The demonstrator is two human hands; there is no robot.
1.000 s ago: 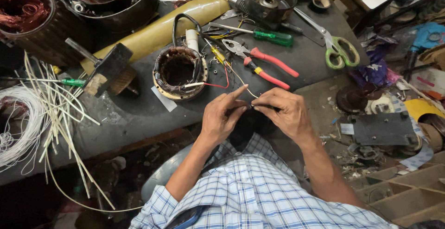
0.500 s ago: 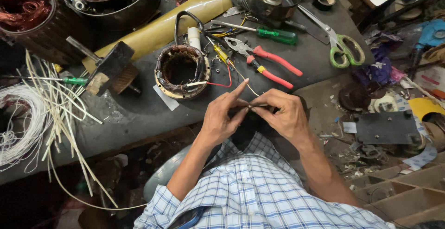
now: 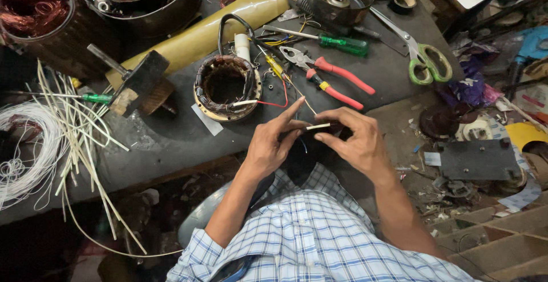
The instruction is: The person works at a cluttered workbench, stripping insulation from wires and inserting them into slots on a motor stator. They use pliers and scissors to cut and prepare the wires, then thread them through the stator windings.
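Cluttered dark workbench (image 3: 171, 145): our left hand (image 3: 273, 145) and right hand (image 3: 354, 139) pinch a white sleeve (image 3: 317, 126) together, steadying it, stator (image 3: 227, 87) at ten o'clock.

Both hands meet above the near edge of the dark grey table (image 3: 171, 145). The left hand (image 3: 273, 145) and right hand (image 3: 355, 140) pinch a thin pale sleeve on a wire (image 3: 317, 126) between their fingertips. Just beyond lie a round copper-wound motor stator (image 3: 226, 87) and red-handled pliers (image 3: 334, 76).
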